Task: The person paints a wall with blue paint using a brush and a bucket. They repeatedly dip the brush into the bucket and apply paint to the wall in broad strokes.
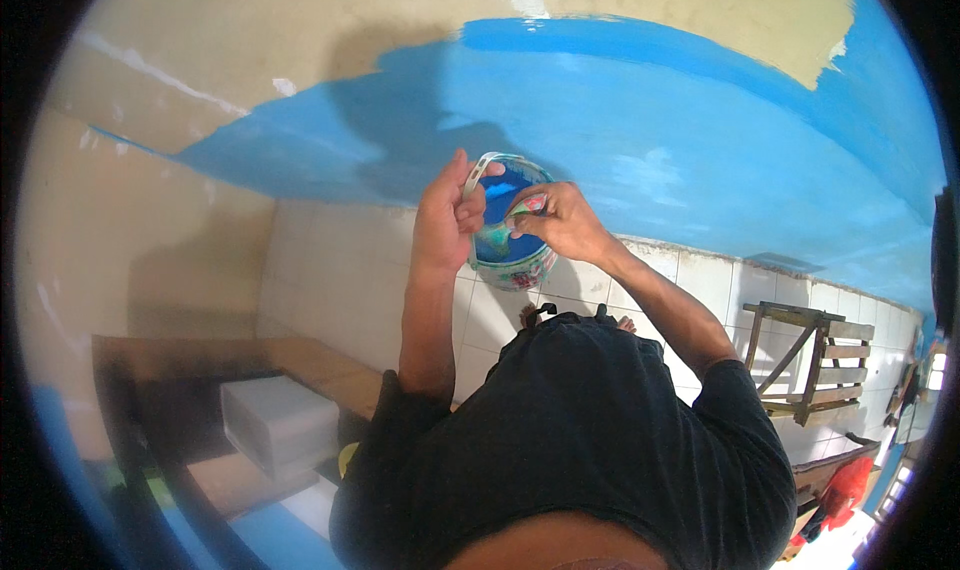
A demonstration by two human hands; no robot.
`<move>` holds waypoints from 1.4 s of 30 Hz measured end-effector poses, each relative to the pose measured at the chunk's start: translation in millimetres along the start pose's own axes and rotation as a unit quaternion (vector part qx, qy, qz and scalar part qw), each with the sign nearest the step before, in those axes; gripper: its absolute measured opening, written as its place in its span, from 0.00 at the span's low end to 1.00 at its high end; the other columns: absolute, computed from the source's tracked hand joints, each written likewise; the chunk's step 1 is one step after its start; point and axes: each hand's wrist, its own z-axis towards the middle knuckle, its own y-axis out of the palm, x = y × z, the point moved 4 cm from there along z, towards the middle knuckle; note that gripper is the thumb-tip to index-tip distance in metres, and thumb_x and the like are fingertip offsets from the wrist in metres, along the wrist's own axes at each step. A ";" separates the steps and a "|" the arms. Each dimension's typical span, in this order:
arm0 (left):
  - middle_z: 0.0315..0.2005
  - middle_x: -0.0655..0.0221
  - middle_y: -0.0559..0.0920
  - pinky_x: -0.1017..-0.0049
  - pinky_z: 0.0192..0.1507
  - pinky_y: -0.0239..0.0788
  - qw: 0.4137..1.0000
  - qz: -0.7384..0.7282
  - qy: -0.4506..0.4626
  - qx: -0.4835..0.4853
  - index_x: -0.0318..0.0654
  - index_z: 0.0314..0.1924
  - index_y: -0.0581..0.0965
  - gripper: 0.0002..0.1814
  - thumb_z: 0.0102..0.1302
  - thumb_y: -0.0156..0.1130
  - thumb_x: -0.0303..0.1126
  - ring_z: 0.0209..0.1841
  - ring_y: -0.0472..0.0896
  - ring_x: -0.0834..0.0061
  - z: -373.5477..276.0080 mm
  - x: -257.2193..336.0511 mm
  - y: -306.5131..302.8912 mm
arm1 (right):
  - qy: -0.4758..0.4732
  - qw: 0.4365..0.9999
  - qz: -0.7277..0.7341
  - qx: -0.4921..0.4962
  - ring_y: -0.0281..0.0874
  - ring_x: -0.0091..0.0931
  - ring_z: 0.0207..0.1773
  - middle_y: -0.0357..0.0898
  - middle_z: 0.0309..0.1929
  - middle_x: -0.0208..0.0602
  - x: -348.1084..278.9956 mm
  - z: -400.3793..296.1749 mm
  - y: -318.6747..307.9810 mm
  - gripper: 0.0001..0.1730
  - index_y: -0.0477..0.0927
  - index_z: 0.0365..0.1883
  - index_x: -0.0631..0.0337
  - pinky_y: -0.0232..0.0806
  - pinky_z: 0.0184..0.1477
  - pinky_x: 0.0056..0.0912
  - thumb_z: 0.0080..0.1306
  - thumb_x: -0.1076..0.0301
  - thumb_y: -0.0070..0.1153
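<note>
A round paint bucket (517,276) with a paint-smeared rim hangs in front of my body, its inside coated in blue paint (517,176). My left hand (444,221) grips the pale plastic bucket handle (475,176) at the left side. Over the bucket's mouth, my right hand (568,221) pinches a small greenish item with red marks (531,205). Fingers cover part of that item, so its exact kind is unclear. Just beyond the bucket, the wall carries wet-looking blue paint (555,112) below a beige unpainted area (622,4).
A wooden slatted stand (814,360) is on the white tiled floor at right. At lower left, a pale box-shaped item (281,424) rests on brown furniture (322,371). A red cloth or bag (847,491) lies at lower right. My bare feet (626,324) are partly visible.
</note>
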 end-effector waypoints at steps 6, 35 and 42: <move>0.13 0.86 0.56 0.84 0.18 0.41 1.000 0.000 -0.006 -0.001 0.30 0.47 0.78 0.31 0.74 0.44 0.55 0.15 0.50 0.90 -3.1 2.3 -0.4 | -0.195 0.925 -0.299 0.132 0.77 0.42 0.30 0.80 0.25 0.46 -29.6 2.9 -17.6 0.10 0.83 0.33 0.64 0.69 0.37 0.43 0.52 0.70 0.63; 0.13 0.86 0.56 0.84 0.19 0.41 1.000 -0.012 -0.001 0.003 0.32 0.46 0.79 0.31 0.74 0.44 0.56 0.16 0.50 0.90 -7.5 3.2 -2.7 | -0.225 0.905 -0.342 0.119 0.77 0.41 0.30 0.80 0.26 0.46 -41.2 10.0 -18.1 0.11 0.83 0.32 0.66 0.68 0.36 0.42 0.53 0.69 0.63; 0.13 0.86 0.56 0.84 0.19 0.41 1.000 -0.006 0.016 0.004 0.31 0.46 0.79 0.30 0.74 0.43 0.55 0.16 0.50 0.90 -8.7 4.8 -4.6 | -0.296 0.872 -0.367 0.130 0.76 0.38 0.31 0.79 0.25 0.42 -41.9 9.5 -9.3 0.11 0.83 0.32 0.63 0.67 0.37 0.40 0.51 0.69 0.63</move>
